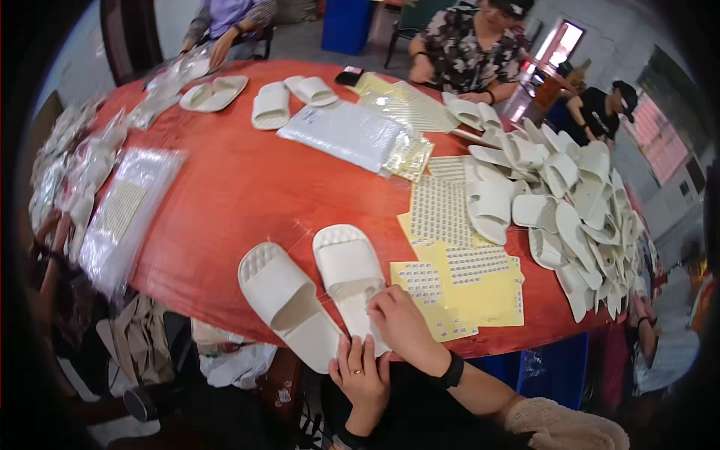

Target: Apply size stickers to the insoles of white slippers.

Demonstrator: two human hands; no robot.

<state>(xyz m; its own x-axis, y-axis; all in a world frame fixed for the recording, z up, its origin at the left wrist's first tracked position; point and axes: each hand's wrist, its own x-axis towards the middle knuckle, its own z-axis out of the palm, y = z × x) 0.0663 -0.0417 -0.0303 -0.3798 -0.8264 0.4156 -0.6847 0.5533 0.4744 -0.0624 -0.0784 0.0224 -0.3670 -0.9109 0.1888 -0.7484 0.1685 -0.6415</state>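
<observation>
A pair of white slippers lies at the near edge of the red table. My left hand (361, 375) grips the heel end of the right-hand slipper (347, 259), its fingers laid over the sole. Bent over the same slipper's footbed, my right hand (409, 330) has its thumb and fingers pinched together; whatever is between them is too small to make out. The left-hand slipper (279, 289) rests beside it, toe pointing away. Next to my right hand lie yellow sticker sheets (487, 296) with rows of small printed labels, some gone from the nearest sheet.
A big heap of white slippers (574, 195) covers the table's right side. Plastic packages (341, 135) and loose slippers (270, 106) lie at the far side, bagged slippers (94, 161) at left. Other people sit around the red table (217, 195). A blue bin (555, 367) stands below its edge.
</observation>
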